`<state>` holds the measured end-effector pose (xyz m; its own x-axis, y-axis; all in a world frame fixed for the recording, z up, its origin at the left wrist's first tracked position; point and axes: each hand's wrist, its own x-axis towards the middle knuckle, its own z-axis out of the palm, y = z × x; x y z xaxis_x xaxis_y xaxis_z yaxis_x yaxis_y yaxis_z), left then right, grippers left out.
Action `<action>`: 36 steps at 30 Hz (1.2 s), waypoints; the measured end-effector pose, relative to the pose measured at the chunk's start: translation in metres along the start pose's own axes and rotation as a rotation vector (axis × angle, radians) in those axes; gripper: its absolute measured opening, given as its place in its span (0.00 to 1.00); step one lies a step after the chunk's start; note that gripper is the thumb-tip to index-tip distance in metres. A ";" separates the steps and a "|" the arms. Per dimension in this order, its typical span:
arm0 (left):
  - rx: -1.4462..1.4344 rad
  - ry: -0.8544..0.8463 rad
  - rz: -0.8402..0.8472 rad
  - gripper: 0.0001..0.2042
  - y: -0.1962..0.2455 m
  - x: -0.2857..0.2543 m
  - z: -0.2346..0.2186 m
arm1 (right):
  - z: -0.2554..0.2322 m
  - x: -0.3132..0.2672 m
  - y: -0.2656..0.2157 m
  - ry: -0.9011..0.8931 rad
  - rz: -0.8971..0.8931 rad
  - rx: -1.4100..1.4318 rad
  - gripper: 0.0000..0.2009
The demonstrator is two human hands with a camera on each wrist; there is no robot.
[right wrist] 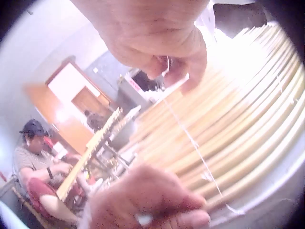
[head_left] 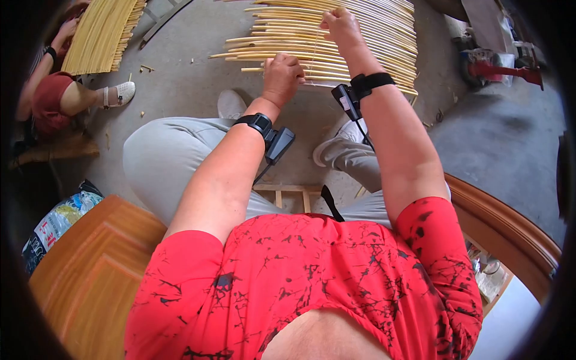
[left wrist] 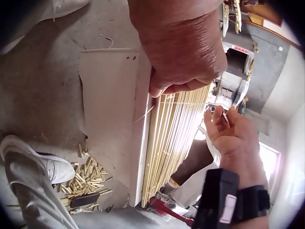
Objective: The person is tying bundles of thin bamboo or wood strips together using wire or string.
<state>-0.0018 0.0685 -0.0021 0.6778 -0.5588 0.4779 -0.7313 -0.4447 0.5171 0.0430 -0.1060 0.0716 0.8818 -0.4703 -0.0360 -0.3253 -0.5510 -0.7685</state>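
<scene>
A mat of thin pale sticks (head_left: 378, 42) lies before me, crossed by a white string (right wrist: 195, 143). My right hand (head_left: 344, 30) is raised over the mat's middle, fingers curled. In the right wrist view it pinches a piece of white string (right wrist: 166, 67) between thumb and fingers. My left hand (head_left: 282, 78) is at the mat's near edge, its curled fingers gripping the nearest stick (head_left: 252, 69). In the left wrist view its fingertips are right at the near end of the string, and the palm side is hidden.
A pale board (left wrist: 109, 95) stands under the mat's near edge. Cut stick pieces (left wrist: 88, 176) litter the floor beside a shoe (left wrist: 57, 169). Another person (right wrist: 38, 157) sits at the left with a second stick mat (head_left: 99, 36). A red metal tool (head_left: 507, 72) is at the right.
</scene>
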 end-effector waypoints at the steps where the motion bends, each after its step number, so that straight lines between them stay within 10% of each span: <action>1: -0.011 0.015 -0.004 0.07 0.000 0.001 0.001 | -0.006 -0.007 -0.007 -0.132 0.125 0.335 0.10; 4: -0.011 -0.012 -0.012 0.05 0.001 0.001 -0.002 | -0.025 -0.039 -0.033 -0.250 0.240 0.753 0.10; 6: -0.026 0.005 -0.004 0.05 0.001 0.001 -0.001 | -0.049 -0.042 -0.047 -0.121 -0.095 0.518 0.09; 15: -0.005 0.020 0.019 0.05 -0.002 0.001 0.002 | -0.211 -0.120 -0.142 0.786 -0.677 0.354 0.05; 22: 0.015 -0.018 0.016 0.04 0.000 0.004 -0.002 | -0.241 -0.165 -0.150 0.688 -0.751 0.417 0.04; 24: 0.021 -0.043 0.016 0.04 0.000 0.004 -0.002 | -0.248 -0.166 -0.136 0.131 -0.703 0.849 0.05; 27: 0.014 -0.045 -0.024 0.03 0.003 0.008 -0.003 | -0.200 -0.164 -0.102 0.324 -0.446 0.569 0.05; 32: 0.115 -0.043 -0.037 0.03 0.006 0.011 0.000 | -0.081 -0.142 -0.023 -0.089 0.233 0.651 0.08; 36: 0.143 -0.058 -0.050 0.03 0.010 0.014 -0.001 | -0.018 -0.145 0.031 -0.196 0.372 0.549 0.07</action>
<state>0.0000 0.0572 0.0107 0.7115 -0.5706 0.4102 -0.7026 -0.5662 0.4311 -0.1006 -0.0671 0.0648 0.8077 -0.3981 -0.4349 -0.4434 0.0761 -0.8931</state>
